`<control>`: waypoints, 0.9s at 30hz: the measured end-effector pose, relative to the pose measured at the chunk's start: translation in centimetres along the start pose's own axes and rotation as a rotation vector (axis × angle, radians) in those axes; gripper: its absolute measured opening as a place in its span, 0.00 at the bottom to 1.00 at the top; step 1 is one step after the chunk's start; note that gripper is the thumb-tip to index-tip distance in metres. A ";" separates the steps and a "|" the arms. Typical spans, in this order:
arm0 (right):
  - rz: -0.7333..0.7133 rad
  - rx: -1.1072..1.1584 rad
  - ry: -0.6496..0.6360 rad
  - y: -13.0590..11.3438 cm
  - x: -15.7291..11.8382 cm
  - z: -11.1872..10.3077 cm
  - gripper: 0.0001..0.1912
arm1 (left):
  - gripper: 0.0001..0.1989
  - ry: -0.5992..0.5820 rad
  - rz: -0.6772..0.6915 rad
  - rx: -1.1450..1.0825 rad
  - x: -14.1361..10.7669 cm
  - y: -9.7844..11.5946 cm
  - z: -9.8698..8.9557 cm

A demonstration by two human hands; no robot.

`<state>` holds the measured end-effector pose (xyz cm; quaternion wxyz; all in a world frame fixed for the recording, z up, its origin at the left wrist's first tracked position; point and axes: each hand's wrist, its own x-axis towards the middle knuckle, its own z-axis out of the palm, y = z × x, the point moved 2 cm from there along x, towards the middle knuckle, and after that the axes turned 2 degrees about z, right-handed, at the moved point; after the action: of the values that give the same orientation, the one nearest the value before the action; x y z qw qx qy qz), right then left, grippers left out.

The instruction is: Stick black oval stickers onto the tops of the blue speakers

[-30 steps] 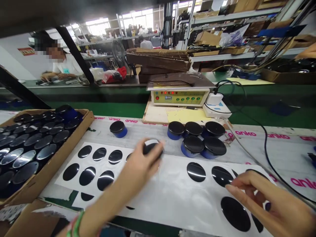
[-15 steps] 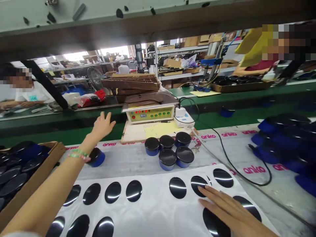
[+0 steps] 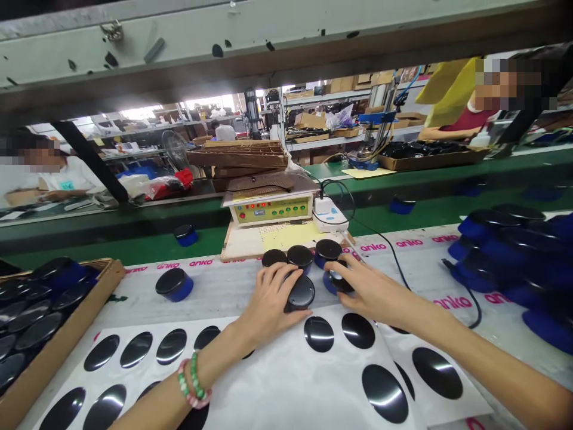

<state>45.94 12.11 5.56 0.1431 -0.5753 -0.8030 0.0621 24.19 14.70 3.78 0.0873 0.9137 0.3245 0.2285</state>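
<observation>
My left hand [image 3: 271, 301] is closed around the side of a round blue piece with a glossy black top [image 3: 302, 292], which tilts slightly toward me. To its right, my right hand [image 3: 364, 286] has thumb and fingers around a second black-topped blue piece [image 3: 336, 279], partly hidden by the fingers. Right behind them stand several like pieces, among them one black-topped piece [image 3: 299, 257] in the middle. Below both hands lies a white sheet [image 3: 277, 382] bearing glossy black discs [image 3: 385, 393]. My left forearm covers some of these discs.
A cardboard box [image 3: 85, 316] of black-topped pieces stands at left, a pile [image 3: 505, 257] at right. One loose piece [image 3: 174, 284] sits near the box. Behind are a control unit [image 3: 273, 206], a power strip [image 3: 331, 215] with cables and a green belt [image 3: 210, 239]. A beam [image 3: 286, 54] crosses overhead.
My left hand has come back from the green belt to a round piece; a piece shows on the belt there. My right hand has left the sheet and taken another piece. The sheet has shifted left.
</observation>
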 end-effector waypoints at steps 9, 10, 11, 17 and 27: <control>0.001 0.315 0.085 -1.6 -1.2 -2.7 0.11 | 0.41 -0.013 -0.095 -0.181 0.0 2.1 -0.8; -0.025 0.383 0.101 -2.3 -1.2 -3.2 0.11 | 0.44 0.002 -0.071 -0.205 0.1 2.6 -1.2; -0.056 0.440 0.110 -3.1 -1.3 -3.6 0.11 | 0.45 0.024 -0.033 -0.227 0.2 3.2 -1.7; -0.215 0.602 0.155 -7.7 -0.7 -4.5 0.13 | 0.34 0.232 0.083 -0.137 -0.5 5.5 -4.5; -0.116 0.225 0.111 -4.1 3.5 -3.2 0.28 | 0.31 0.353 -0.367 0.091 -6.6 -2.2 -6.3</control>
<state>42.19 13.85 10.20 0.2542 -0.5109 -0.8136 0.1112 15.40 12.31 6.27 0.0282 0.7884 0.5051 0.3499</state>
